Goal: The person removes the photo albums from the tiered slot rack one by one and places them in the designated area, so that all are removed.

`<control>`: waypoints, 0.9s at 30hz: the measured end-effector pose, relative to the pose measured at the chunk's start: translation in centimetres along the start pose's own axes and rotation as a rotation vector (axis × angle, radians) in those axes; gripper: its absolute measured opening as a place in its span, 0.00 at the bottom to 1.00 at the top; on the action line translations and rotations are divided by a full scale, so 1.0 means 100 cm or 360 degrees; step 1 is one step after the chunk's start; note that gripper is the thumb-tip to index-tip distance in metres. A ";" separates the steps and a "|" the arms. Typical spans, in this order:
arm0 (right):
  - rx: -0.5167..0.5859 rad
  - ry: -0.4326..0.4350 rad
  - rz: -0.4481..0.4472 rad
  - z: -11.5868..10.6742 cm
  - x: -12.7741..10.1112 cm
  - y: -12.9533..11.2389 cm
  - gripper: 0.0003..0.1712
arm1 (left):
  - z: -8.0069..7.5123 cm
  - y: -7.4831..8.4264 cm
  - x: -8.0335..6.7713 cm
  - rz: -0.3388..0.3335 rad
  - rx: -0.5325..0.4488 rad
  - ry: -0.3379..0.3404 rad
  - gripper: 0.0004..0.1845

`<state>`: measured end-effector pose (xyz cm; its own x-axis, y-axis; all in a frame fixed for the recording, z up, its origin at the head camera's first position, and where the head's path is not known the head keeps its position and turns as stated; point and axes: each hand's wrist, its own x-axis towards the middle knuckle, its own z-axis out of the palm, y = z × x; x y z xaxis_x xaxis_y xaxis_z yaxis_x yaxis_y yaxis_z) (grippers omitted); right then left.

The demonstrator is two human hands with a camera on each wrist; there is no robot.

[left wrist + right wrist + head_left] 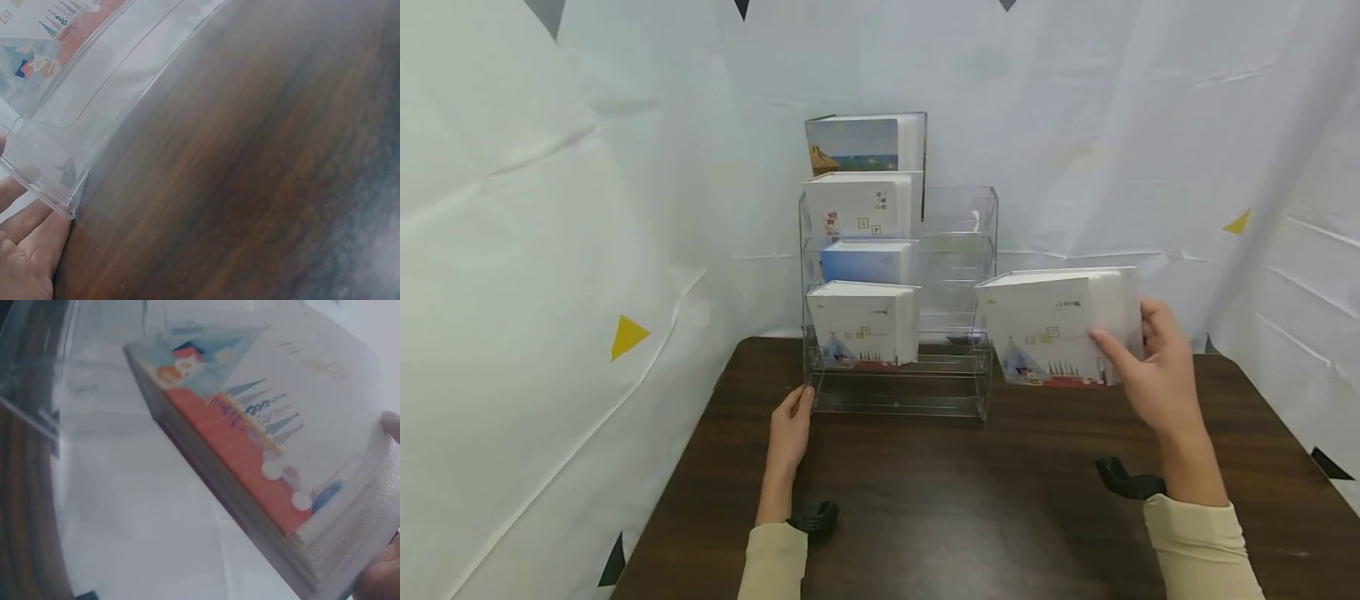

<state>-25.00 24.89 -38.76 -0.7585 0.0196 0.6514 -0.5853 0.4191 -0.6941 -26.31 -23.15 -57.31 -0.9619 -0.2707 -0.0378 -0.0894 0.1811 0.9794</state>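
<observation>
My right hand grips a thick white book by its right end, thumb across the front cover. A tent and a red strip are printed along the cover's lower part, seen close up in the right wrist view on the same book. The book is held up at the right side of a clear tiered display rack. My left hand holds the rack's lower left corner; through the clear plastic some of its fingers show in the left wrist view. A matching white book stands in a lower left pocket.
Higher on the rack's left side stand a blue book, another white book and one with a seaside picture. The rack stands toward the back of a dark wooden table. White sheeting hangs behind and at both sides.
</observation>
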 end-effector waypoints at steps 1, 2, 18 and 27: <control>-0.0019 0.0032 0.0076 -0.004 0.000 0.004 0.30 | 0.000 0.000 0.000 0.0001 -0.0002 -0.0003 0.40; -0.0033 0.0060 0.0166 -0.008 0.000 0.008 0.31 | 0.000 0.000 0.000 0.0002 0.0000 -0.0005 0.40; 0.0115 -0.0339 0.1261 -0.020 0.009 0.100 0.45 | 0.002 0.001 0.000 0.0009 0.0018 -0.0006 0.38; 0.0100 -0.0590 0.1567 0.009 0.018 0.146 0.43 | 0.000 0.001 0.000 0.0016 0.0019 0.0010 0.38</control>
<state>-35.20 30.23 -48.02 -0.9411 0.0425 -0.3355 0.3309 0.3208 -0.8875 -26.38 -23.11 -57.21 -0.9611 -0.2748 -0.0265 -0.0827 0.1950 0.9773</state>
